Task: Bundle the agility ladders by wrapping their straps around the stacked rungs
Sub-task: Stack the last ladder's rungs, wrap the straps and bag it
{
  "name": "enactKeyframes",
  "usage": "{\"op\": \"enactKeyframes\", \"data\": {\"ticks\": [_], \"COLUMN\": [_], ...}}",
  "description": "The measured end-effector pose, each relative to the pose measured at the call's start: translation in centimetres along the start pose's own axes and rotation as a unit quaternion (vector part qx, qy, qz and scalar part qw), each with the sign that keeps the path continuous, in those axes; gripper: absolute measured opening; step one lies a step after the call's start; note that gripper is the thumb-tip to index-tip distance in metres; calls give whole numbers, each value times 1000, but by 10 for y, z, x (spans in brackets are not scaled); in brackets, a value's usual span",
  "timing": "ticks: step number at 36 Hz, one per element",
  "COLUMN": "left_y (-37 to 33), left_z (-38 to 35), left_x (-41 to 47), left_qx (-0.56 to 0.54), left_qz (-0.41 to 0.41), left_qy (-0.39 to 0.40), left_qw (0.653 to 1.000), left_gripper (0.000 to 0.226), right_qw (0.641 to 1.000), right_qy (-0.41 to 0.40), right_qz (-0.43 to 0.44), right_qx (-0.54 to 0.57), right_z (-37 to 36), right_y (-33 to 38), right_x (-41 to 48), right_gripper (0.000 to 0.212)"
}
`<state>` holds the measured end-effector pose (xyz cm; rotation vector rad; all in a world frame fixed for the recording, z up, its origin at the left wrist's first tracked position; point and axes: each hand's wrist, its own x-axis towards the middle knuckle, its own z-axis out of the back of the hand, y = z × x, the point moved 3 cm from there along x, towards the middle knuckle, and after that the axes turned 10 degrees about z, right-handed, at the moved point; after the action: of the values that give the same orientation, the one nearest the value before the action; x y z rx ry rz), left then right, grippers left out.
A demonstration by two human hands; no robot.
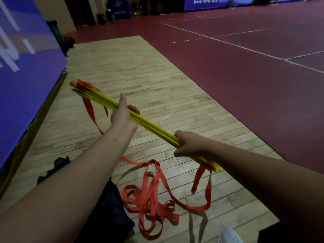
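The gathering half of the job looks finished and the wrapping half not begun. The yellow rungs (154, 128) are collected into 1 tight stack, held in the air above the wooden floor (140, 67) and slanting from the far left down toward the near right. The left hand (121, 114) grips the stack near its middle, fingers curled round it from beneath and the thumb lying straight along the top. The right hand (188, 145) is closed round the stack close to its near end, knuckles up. The red straps (152, 190) are all loose: short loops hang from both ends of the stack, 1 length trails down behind the left forearm, and most of the webbing lies in a tangled heap on the floor below the hands. No turn of strap crosses the middle of the rungs, so by my reading the bundle is held together by the 2 grips alone. What is left is the whole wrap: freeing a length from the heap, winding it round the stack and securing the end. Only 1 ladder is in view, so how many more wait I cannot tell. A dark cloth (108, 207) lies near the heap, and a blue barrier (26, 58) runs along the left.
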<state>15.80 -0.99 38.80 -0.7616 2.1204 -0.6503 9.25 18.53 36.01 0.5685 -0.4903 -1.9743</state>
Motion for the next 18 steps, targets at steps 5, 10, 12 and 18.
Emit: {"op": "enactKeyframes", "data": {"ticks": [5,10,12,18], "left_y": [34,17,3,-25], "left_z": [-32,-29,-15,15], "left_x": [-28,-24,-12,22], "left_qx": [61,395,488,466], "left_qz": [29,-127,-192,-231], "left_qy": [85,106,47,47], "left_qw": [994,904,850,853], "left_gripper": [38,60,74,103], "right_qw": [988,980,981,981], "right_qy": [-102,-119,-111,-52], "right_qz": [35,-12,-17,-22], "right_qx": [112,157,158,184], "right_z": [7,18,28,31], "right_y": [21,10,3,-16], "right_x": [12,8,3,-9], "right_gripper": [22,8,8,13]}}
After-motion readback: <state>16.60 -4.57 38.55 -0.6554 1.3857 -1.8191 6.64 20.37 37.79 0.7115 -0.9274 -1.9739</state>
